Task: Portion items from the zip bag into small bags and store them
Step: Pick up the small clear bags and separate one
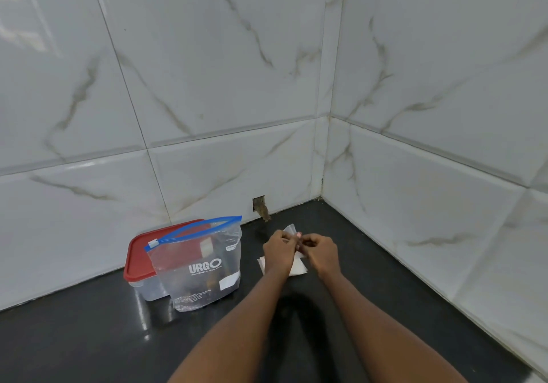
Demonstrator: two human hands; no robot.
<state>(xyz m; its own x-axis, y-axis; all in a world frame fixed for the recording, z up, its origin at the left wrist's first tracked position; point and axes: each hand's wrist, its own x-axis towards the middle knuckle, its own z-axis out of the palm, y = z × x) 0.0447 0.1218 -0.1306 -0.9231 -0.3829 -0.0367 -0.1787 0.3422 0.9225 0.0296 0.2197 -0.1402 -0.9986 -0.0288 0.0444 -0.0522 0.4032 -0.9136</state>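
A glossy black countertop (89, 338) is running into a corner of white marble-patterned wall tiles (207, 86), and a small broken hole (259, 205) is showing at the foot of the back wall. A tall clear plastic zip bag with a blue slider strip (201, 267) and white "URGO" lettering is standing upright on the counter at the left, its mouth gaping open and dark contents showing inside. It is leaning just in front of a clear plastic container with a red lid (139, 252), which is sitting against the wall.

To the right of the zip bag, both arms are reaching forward. The left hand (278, 253) and the right hand (321, 253) are meeting close together, their fingers curled in and pinching a small clear plastic bag (290, 229), whose top edge is sticking up behind the knuckles. Whether anything is in it cannot be told. Under the hands, a flat pile of small whitish bags (298, 267) is lying on the counter.
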